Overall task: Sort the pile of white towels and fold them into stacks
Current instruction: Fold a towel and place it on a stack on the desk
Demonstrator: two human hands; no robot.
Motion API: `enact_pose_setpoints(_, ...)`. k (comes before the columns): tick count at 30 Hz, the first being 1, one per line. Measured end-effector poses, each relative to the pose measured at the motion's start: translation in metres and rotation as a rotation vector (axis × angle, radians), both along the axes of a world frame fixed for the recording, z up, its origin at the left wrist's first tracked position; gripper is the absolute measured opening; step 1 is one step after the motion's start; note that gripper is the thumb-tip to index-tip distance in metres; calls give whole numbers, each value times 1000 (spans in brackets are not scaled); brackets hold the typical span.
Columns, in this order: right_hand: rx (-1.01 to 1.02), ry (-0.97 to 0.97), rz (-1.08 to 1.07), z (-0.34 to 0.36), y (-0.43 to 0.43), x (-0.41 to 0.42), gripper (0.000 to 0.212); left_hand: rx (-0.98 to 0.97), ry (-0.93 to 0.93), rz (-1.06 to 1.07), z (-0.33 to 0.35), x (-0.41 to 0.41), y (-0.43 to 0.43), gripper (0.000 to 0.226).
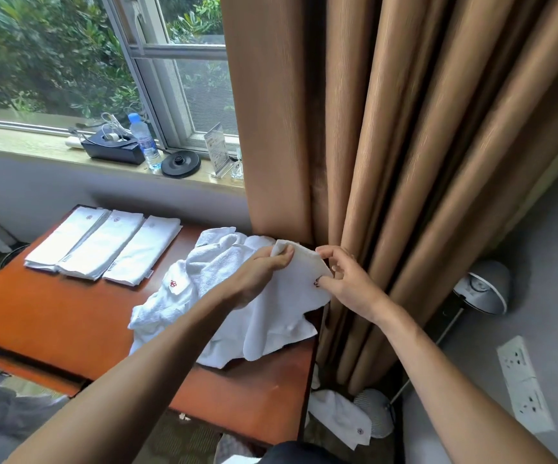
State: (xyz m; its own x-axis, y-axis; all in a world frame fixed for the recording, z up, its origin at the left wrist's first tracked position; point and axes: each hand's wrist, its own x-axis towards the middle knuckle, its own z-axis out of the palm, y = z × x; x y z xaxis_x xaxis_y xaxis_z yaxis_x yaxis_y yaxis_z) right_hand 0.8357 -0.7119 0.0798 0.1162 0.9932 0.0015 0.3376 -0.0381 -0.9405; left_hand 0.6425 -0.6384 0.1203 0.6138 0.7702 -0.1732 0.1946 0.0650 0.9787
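Observation:
A loose pile of white towels point(210, 272) lies at the right side of the wooden table point(53, 313). My left hand point(264, 269) pinches the top corner of one white towel point(281, 313) lifted off the pile. My right hand point(347, 279) pinches the same towel's right edge, beside a small red logo. Three folded white towels point(103, 242) lie side by side at the table's far left.
Brown curtains point(388, 145) hang right beside the table's right edge. Another white towel point(341, 416) lies on the floor below, near a white lamp point(481, 289). The windowsill point(36, 145) holds a water bottle point(143, 139), a black box and a kettle base.

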Motion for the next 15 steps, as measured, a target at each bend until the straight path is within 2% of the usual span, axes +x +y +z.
enact_pose_setpoints(4,-35,136,44,3,-4,6,36,-65,-28,16,1,-2,8,28)
enact_pose_setpoints(8,-83,317,87,3,-10,8,55,-88,-38,12,-1,-3,14,29)
enact_pose_setpoints(13,13,279,-20,-6,-2,5,15,-2,-95,34,-1,-13,11,28)
enact_pose_setpoints(15,38,261,-29,-9,1,1,14,114,-80,125,-6,-18,10,26)
